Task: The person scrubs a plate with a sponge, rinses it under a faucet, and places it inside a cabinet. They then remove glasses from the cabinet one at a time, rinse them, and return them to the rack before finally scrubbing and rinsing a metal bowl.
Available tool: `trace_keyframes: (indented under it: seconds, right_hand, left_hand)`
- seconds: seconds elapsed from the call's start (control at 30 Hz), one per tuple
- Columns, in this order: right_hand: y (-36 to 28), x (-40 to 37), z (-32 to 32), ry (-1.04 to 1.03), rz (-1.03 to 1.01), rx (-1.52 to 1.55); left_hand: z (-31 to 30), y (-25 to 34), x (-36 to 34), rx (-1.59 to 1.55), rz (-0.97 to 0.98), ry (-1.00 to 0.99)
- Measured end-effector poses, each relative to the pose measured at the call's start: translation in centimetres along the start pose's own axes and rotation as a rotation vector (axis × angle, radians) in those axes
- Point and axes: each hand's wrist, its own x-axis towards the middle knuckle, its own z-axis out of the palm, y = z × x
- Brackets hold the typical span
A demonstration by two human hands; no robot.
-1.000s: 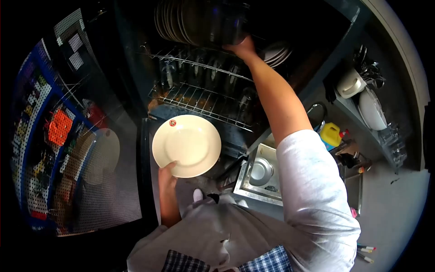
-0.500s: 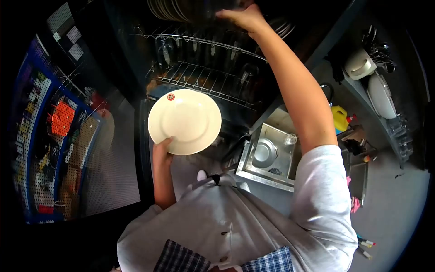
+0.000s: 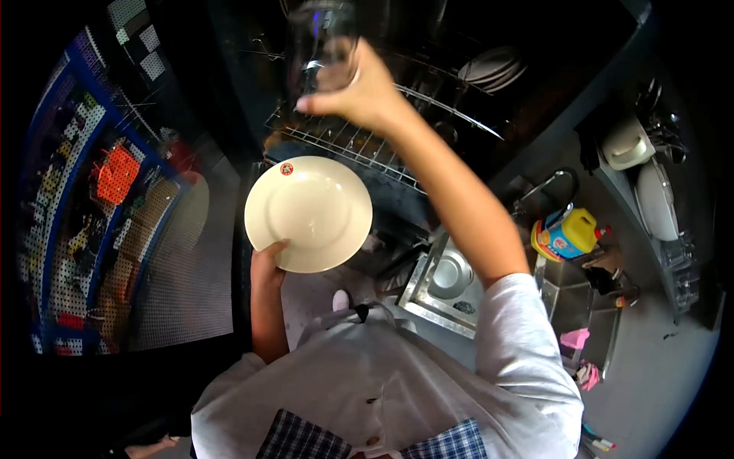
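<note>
My left hand (image 3: 267,268) grips a cream plate (image 3: 310,218) by its near rim, thumb on top; the plate faces up and has a small red round mark on its far left edge. My right hand (image 3: 359,96) reaches up and forward, its fingers closed around a clear drinking glass (image 3: 321,42) that is blurred by motion. Behind and below the glass is the wire rack (image 3: 348,141) of a dark cabinet. A stack of white plates (image 3: 493,67) stands on the upper rack, to the right of this hand.
A steel sink (image 3: 413,294) at right holds a metal bowl (image 3: 449,275). Beyond it are a faucet (image 3: 562,174) and a yellow detergent jug (image 3: 567,236). On the right wall, a shelf carries a white mug (image 3: 627,147). The cabinet's perforated door (image 3: 195,283) stands at left.
My right hand has come left and closer from the upper rack, now with a glass in it. The plate stays nearly in place in my left hand. The view has shifted slightly.
</note>
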Motion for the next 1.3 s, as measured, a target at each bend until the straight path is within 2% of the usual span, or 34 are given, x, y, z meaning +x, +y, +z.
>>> trace_keyframes:
  seconds: [0.13, 0.3, 0.4, 0.47, 0.53, 0.8, 1.17, 1.3]
  right_hand:
    - [6.5, -1.7, 3.3, -0.092, 0.063, 0.277]
    - [11.9, -2.9, 6.6, -0.136, 0.222, 0.244]
    - [14.9, -3.3, 7.2, -0.168, 0.366, 0.349]
    - [17.7, -3.4, 7.5, -0.143, 0.383, 0.354]
    - [18.5, -3.3, 7.5, -0.125, 0.434, 0.402]
    - [21.0, -1.9, 4.7, -0.055, 0.360, 0.325]
    - [21.2, -2.1, 2.6, -0.146, 0.406, 0.267]
    - [19.1, -1.7, 0.3, -0.215, 0.597, 0.267]
  left_hand:
    - [-0.3, -0.4, -0.8, -0.011, 0.072, -0.013]
    - [-2.5, -0.6, -1.1, -0.020, 0.060, 0.001]
    - [-2.8, -0.7, -1.4, -0.059, 0.080, 0.059]
    - [-2.9, -0.7, -1.3, -0.054, 0.071, 0.071]
    - [-2.9, -0.6, -1.1, -0.046, 0.075, 0.082]
    - [-1.6, 0.3, -1.0, -0.018, 0.073, 0.070]
    - [-1.4, -0.3, -0.3, -0.024, 0.052, 0.072]
    - [-1.8, -0.4, -0.2, -0.015, 0.063, 0.061]
